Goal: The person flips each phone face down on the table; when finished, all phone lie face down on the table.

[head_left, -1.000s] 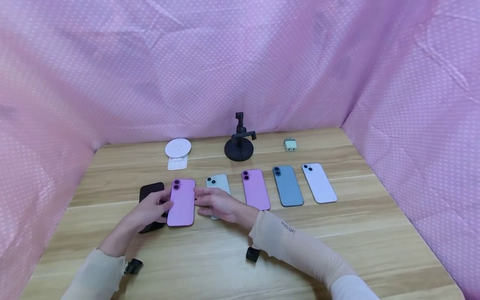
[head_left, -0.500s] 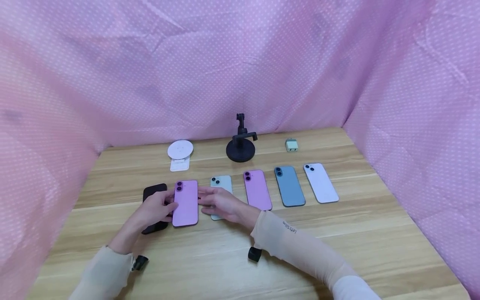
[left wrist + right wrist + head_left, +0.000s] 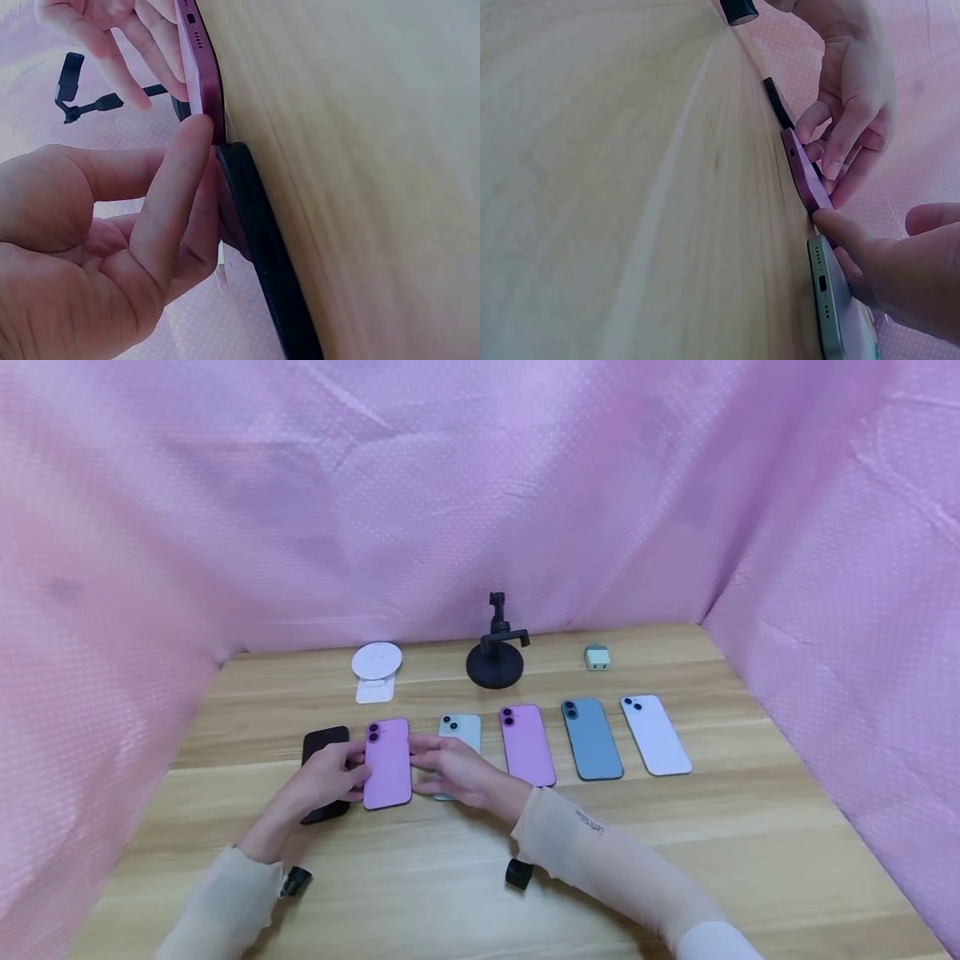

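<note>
A pink-purple smartphone (image 3: 387, 764) lies camera side up on the table, between my two hands. Its left edge is touched by the thumb and fingertips of my left hand (image 3: 328, 774), which reaches over a black smartphone (image 3: 325, 812). In the left wrist view that thumb rests on the pink phone's lower corner (image 3: 204, 97). My right hand (image 3: 463, 770) has its extended fingertips at the opposite edge, above a pale green smartphone (image 3: 465, 724) that it partly covers. In the right wrist view, a fingertip (image 3: 826, 219) meets the pink phone's near end.
To the right lie a second pink phone (image 3: 528, 747), a blue phone (image 3: 592, 739) and a white phone (image 3: 656, 737). Along the back stand a white round stand (image 3: 377, 661), a black phone holder (image 3: 495, 667) and a charger plug (image 3: 597, 657). A pink dotted curtain (image 3: 480, 493) surrounds the table.
The head view has shifted, so everything sits further right in it. Both hands stay at the pink phone's edges, and its spacing from the neighbouring phones looks nearly the same.
</note>
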The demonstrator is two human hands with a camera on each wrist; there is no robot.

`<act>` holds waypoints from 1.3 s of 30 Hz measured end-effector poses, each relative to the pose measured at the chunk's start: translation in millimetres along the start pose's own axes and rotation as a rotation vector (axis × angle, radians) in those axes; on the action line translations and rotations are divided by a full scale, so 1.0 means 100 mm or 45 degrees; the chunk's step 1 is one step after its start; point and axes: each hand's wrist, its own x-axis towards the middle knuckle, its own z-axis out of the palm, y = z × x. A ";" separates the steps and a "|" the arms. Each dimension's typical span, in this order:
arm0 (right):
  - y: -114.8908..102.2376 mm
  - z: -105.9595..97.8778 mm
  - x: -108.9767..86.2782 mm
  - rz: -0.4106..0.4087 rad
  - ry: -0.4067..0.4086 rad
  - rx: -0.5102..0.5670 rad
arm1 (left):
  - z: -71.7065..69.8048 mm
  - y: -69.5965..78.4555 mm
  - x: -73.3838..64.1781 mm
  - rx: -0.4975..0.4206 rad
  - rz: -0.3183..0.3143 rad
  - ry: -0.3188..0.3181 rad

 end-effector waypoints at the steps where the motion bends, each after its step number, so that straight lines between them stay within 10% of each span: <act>1: -0.01 -0.02 -0.01 -0.001 0.008 0.004 | 0.02 0.02 0.02 -0.004 0.007 -0.004; 10: -0.07 0.08 -0.06 -0.072 -0.016 -0.194 | -0.15 0.05 -0.15 0.095 0.147 -0.016; 17: -0.14 0.28 -0.06 -0.104 -0.058 -0.286 | -0.48 -0.03 -0.31 0.320 0.221 0.140; 29: 0.09 0.62 0.28 0.028 -0.149 -0.120 | -0.64 -0.46 -0.39 0.029 0.087 0.096; 39: 0.16 0.70 0.35 0.048 -0.191 -0.086 | -0.61 -0.51 -0.37 -0.146 0.040 0.023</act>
